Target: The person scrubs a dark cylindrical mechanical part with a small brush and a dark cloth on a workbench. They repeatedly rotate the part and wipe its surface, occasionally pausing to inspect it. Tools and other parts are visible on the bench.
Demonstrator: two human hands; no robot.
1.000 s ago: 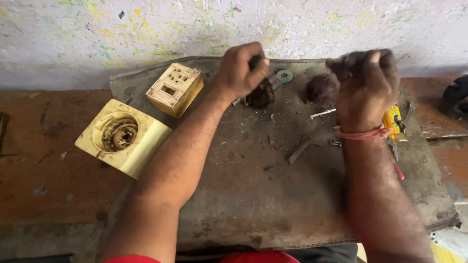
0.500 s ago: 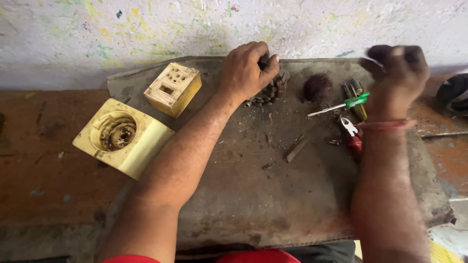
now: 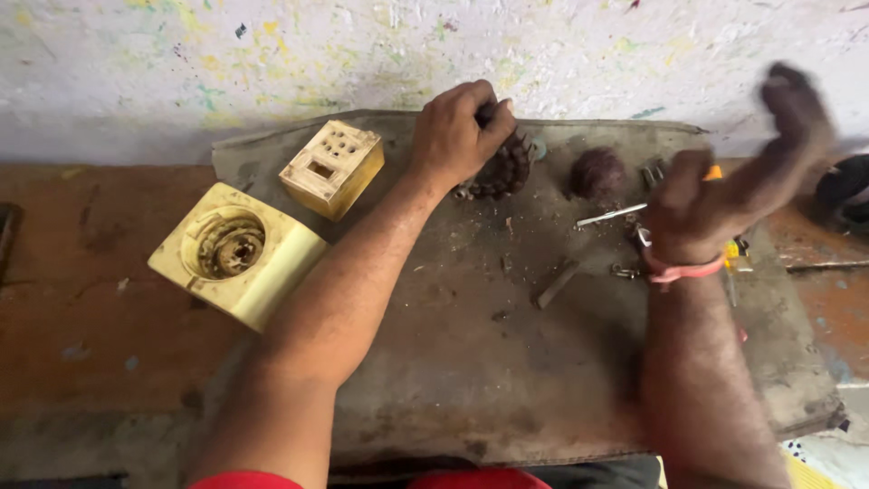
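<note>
Meanwhile, the right hand (image 3: pixel 715 204) is seen lifted off the table (image 3: pixel 471 380) and blurred in motion, where half a second earlier it was raised farther back near the wall; the green-handled screwdriver seen beside it then is now mostly hidden behind the wrist. Its fingers (image 3: pixel 792 100) are spread loosely and nothing is seen held in them, though the blur leaves that uncertain. The left hand (image 3: pixel 457 131) is kept where it was, its fingers (image 3: pixel 484 118) curled tightly over the dark, ribbed, round metal rotor (image 3: pixel 502 167), which is pressed onto the grey mat at the far edge. A second dark rounded part (image 3: pixel 597 174) is left untouched just beside it. The work is judged to be centred on the rotor.
</note>
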